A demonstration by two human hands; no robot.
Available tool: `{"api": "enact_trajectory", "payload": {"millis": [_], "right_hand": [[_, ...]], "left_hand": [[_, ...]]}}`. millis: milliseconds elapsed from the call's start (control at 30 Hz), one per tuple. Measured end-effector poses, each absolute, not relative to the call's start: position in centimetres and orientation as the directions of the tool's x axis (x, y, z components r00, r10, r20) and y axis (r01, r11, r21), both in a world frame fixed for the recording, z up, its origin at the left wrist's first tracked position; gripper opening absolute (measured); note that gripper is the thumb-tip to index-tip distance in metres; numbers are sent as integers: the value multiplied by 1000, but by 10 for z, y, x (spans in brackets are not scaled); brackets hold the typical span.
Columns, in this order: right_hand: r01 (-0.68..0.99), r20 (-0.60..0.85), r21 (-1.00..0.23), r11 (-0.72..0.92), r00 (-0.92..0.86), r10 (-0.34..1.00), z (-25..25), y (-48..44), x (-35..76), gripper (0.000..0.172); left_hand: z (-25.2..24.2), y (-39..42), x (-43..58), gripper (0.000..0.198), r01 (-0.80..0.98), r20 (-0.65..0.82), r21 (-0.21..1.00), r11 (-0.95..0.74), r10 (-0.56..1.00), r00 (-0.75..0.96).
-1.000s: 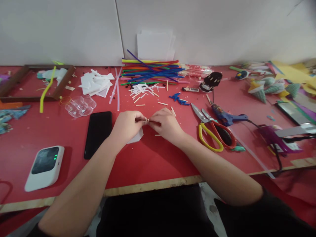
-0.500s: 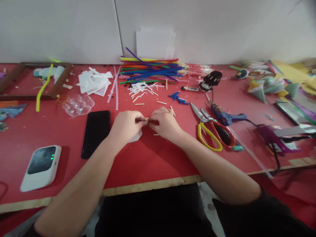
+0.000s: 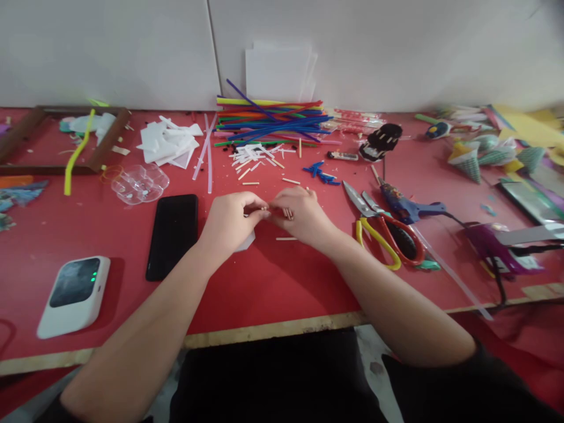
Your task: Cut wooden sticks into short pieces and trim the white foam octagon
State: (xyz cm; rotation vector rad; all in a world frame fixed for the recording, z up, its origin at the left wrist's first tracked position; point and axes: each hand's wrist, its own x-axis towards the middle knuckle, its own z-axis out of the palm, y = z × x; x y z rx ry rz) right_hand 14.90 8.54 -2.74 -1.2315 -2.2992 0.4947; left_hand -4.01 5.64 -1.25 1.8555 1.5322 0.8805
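Observation:
My left hand (image 3: 230, 220) is closed, thumb and fingertips pinching a small pale piece that looks like the end of a short wooden stick. Beside it, almost meeting its fingertips, my right hand (image 3: 304, 216) is curled around several short wooden sticks (image 3: 288, 214), whose ends show between the fingers. Under my left hand lies a white piece of paper (image 3: 247, 241), partly covered. One loose wooden stick (image 3: 286, 239) rests on the red table below my right hand. Beyond the hands is a pile of short white and wooden pieces (image 3: 253, 155).
Left of my hands lie a black phone (image 3: 173, 238) and a white device with green lights (image 3: 74, 296). Scissors (image 3: 374, 226) and a blue glue gun (image 3: 408, 205) lie at right. Colourful pipe cleaners (image 3: 273, 120), blue pieces (image 3: 321, 174) and white scraps (image 3: 167, 141) are farther back.
My hands have parted slightly at the fingertips. The right hand has turned so the short stick ends show between its fingers. The view has shifted a little.

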Motion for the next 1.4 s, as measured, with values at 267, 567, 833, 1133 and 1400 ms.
{"api": "enact_trajectory", "payload": {"millis": [267,567,833,1133,1400], "right_hand": [[777,243,-489,396,-315,918,-15,96,184,6],[868,244,-367,335,-258,935,-29,91,172,16],[841,244,-358,405,-335,910,-26,86,163,5],[857,194,-316,407,-361,912,-26,83,162,7],[678,424,-479,557,-378,823,-18,85,165,9]], "left_hand": [[-20,59,-37,4,644,201,723,-249,968,148],[-24,59,-36,7,564,206,778,-278,960,190],[-23,59,-36,6,582,196,767,-269,963,187],[-18,59,-37,5,585,141,784,-209,977,160],[-17,59,-37,7,600,95,785,-152,987,126]]}}
